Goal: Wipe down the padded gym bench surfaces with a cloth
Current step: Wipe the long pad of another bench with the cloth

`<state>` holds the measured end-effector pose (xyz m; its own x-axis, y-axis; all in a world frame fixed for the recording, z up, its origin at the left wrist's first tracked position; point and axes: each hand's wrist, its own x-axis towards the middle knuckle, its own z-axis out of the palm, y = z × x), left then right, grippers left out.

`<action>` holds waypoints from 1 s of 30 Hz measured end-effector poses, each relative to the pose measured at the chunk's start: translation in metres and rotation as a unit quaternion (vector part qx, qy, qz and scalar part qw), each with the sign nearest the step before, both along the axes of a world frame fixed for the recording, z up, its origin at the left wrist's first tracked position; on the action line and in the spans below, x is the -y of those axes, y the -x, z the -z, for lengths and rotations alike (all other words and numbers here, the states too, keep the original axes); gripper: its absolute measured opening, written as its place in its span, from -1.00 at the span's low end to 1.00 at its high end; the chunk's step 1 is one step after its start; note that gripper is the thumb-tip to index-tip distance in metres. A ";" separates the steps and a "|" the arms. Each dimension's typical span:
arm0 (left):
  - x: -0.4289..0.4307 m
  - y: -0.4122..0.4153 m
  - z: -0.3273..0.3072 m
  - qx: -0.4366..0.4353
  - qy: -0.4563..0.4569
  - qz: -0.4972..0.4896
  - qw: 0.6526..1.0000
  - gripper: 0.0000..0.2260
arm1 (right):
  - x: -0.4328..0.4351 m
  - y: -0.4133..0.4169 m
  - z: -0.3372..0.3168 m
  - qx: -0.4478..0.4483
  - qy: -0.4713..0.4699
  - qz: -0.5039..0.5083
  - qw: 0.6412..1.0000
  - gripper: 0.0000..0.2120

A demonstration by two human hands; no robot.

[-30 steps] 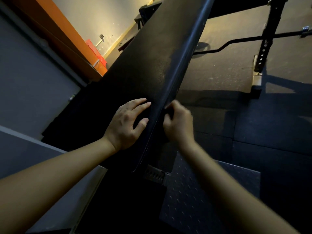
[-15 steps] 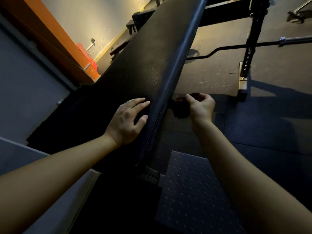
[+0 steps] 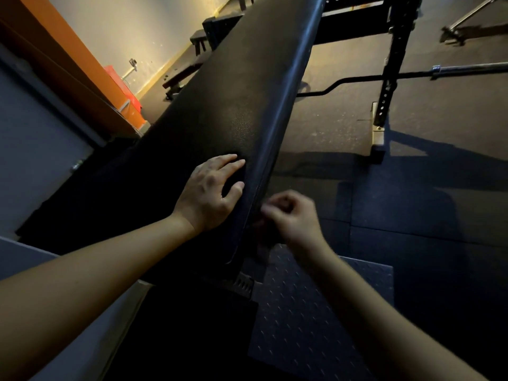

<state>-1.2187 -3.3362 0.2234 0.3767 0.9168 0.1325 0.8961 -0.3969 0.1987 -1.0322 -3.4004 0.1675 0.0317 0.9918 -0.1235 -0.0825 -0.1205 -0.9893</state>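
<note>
Right grip has dropped back low beside the pad's side edge, blurred, fingers curled round a dark cloth that hangs just under it. Left grip unchanged: flat, fingers straight, resting on top of the bench pad, just left of the right grip. Pad is black, textured and tilted, its rounded edge catching light beyond both grips.

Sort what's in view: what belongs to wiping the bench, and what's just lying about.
Job: bench pad; left hand resting on it; right hand gripping the cloth.
Lying about: curl bar; rack post; orange box.
</note>
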 end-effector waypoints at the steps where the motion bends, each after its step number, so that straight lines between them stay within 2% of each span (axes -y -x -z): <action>1: 0.000 0.000 0.000 0.000 0.001 -0.001 1.000 -0.45 | -0.022 0.000 -0.005 -0.006 0.001 0.056 0.998 -0.89; 3: 0.000 0.000 0.001 0.001 0.003 -0.001 1.000 -0.44 | -0.047 0.002 -0.008 -0.022 0.003 0.122 0.992 -0.87; 5: -0.001 0.001 0.002 0.000 0.000 0.000 1.000 -0.44 | -0.033 0.010 -0.002 -0.035 -0.003 0.114 0.993 -0.86; 10: -0.004 0.003 0.007 0.000 -0.006 0.004 1.000 -0.43 | 0.062 0.017 0.018 0.027 0.008 -0.065 0.998 -0.90; 15: -0.005 0.004 0.007 0.004 -0.005 0.007 1.000 -0.41 | -0.004 0.011 0.005 0.019 -0.012 0.049 0.999 -0.86; 17: -0.005 0.004 0.006 0.002 -0.005 0.009 1.000 -0.41 | -0.046 0.004 0.003 0.053 -0.018 0.086 0.995 -0.91; 19: -0.005 0.004 0.006 0.003 -0.008 0.011 1.000 -0.41 | -0.079 -0.004 0.006 0.074 -0.003 0.126 0.989 -0.87; 23: -0.003 0.005 0.005 0.009 -0.010 0.015 1.000 -0.41 | -0.100 -0.008 0.015 0.043 0.019 0.199 0.979 -0.79; 25: -0.004 0.004 0.004 0.010 -0.006 0.012 1.000 -0.42 | -0.080 -0.005 0.012 0.021 0.006 0.179 0.984 -0.77; 30: -0.002 -0.001 -0.006 -0.029 0.028 0.006 0.999 -0.33 | -0.032 -0.027 -0.003 0.001 -0.016 -0.009 1.000 -0.77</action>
